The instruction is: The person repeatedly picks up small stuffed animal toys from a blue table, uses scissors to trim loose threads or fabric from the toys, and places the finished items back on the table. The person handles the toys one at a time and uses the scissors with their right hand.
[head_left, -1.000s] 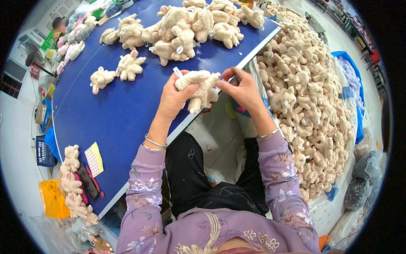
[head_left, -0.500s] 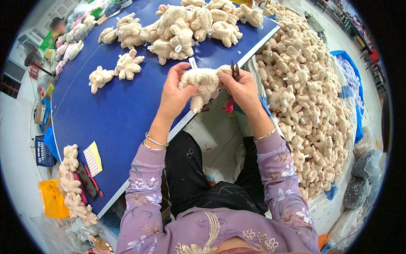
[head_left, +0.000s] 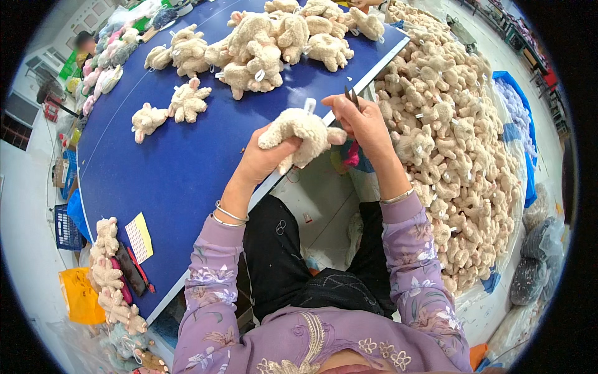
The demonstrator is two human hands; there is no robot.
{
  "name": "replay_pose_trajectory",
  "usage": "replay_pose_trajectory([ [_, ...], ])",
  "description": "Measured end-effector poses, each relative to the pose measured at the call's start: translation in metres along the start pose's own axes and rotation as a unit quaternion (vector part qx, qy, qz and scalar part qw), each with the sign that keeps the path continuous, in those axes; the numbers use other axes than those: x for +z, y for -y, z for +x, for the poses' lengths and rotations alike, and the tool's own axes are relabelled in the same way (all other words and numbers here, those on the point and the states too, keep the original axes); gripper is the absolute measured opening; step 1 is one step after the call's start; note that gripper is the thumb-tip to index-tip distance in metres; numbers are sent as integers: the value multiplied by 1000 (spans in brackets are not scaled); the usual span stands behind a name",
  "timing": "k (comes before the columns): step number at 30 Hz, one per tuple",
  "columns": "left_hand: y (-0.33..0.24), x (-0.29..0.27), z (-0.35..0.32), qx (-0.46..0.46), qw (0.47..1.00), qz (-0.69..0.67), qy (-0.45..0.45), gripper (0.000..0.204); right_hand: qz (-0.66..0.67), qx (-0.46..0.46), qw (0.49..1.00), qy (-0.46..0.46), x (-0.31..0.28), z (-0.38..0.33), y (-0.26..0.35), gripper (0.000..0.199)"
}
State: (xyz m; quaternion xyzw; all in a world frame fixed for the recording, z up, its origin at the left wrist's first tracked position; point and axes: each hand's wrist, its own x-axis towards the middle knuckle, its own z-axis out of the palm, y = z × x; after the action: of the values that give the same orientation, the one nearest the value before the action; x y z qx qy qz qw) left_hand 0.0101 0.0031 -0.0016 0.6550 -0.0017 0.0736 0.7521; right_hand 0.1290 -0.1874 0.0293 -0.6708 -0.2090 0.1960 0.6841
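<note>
A cream plush animal (head_left: 298, 132) with a white tag on top is held over the table's edge by my left hand (head_left: 266, 154), fingers and thumb wrapped round its body. Beside it, a pinkish limb or ear sticks out to the right. Raised just right of the toy, my right hand (head_left: 364, 124) is closed round small dark thread snips (head_left: 351, 95), whose pointed blades show above the fingers. Its index finger points left, apart from the toy. The handles of the snips are hidden in the palm.
On the blue table (head_left: 187, 162) lies a heap of similar plush toys (head_left: 255, 50), with two (head_left: 188, 100) nearer. A row of toys (head_left: 106, 271), a dark phone-like slab (head_left: 129, 271) and a yellow-edged sheet (head_left: 139, 238) sit lower left. A large toy pile (head_left: 448, 149) rises on the right.
My right hand has let go of the plush animal and moved up and right with the snips. In my left hand the toy has turned and sits slightly lower and nearer.
</note>
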Motion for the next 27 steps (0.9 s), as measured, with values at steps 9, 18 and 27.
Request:
replay_pose_trajectory([
  [9, -5, 5, -2, -97, 989, 9, 116, 40, -45, -99, 992, -65, -4, 7, -13, 23],
  [18, 1, 3, 4, -64, 990, -121, 37, 38, 52, 40, 997, 29, -4, -2, -1, 42],
  [27, 11, 2, 8, -21, 997, -8, -78, 31, -26, -25, 996, 80, 16, -4, -14, 29],
])
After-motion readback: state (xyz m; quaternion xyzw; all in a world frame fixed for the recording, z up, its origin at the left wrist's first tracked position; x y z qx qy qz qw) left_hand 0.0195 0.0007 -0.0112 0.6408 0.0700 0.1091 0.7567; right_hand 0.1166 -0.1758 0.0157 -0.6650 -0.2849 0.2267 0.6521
